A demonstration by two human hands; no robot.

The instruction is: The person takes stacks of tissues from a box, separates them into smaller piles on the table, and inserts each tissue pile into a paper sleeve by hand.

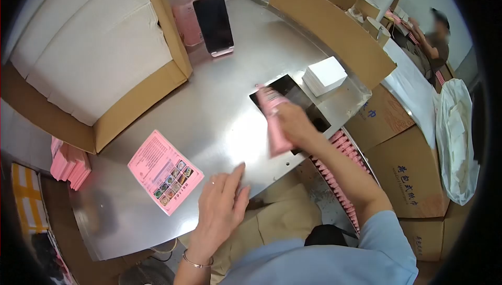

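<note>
A pink printed packet (274, 117) is gripped in my right hand (297, 124), with fingers wrapped round its side. The hand holds it tilted above the dark rectangular opening (311, 108) in the metal table. My left hand (224, 198) hovers near the table's front edge with its fingers apart, holding nothing. To its left, a flat pink printed sheet or stack of sheets (166, 172), with small food pictures and text, lies on the tabletop. A block of white paper pieces (325, 76) stands beyond the opening.
A large open carton (138, 97) stands at the left, with a pink stack (70, 164) beside it. A phone on a stand (213, 26) and bottles are at the back. Pink packets (340, 175) fill a tray below right. Cartons (408, 180) and another person (436, 44) are farther right.
</note>
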